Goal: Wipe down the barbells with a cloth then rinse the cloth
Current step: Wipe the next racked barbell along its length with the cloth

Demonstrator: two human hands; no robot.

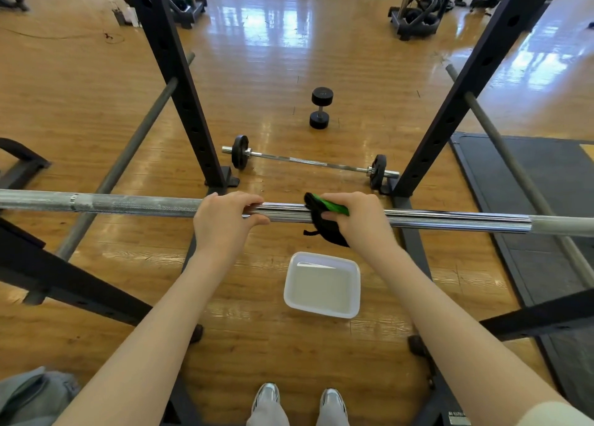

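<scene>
A long steel barbell runs across the view at waist height, resting in a black rack. My left hand grips its shiny middle part. Just to the right, my right hand holds a black and green cloth wrapped over the bar. A white basin with water stands on the floor below my hands. A second, shorter barbell with small black plates lies on the wooden floor beyond the rack.
Two black rack uprights rise to either side, with grey safety bars sloping outward. A black dumbbell lies farther out on the floor. A dark rubber mat covers the floor at right. My shoes are at the bottom.
</scene>
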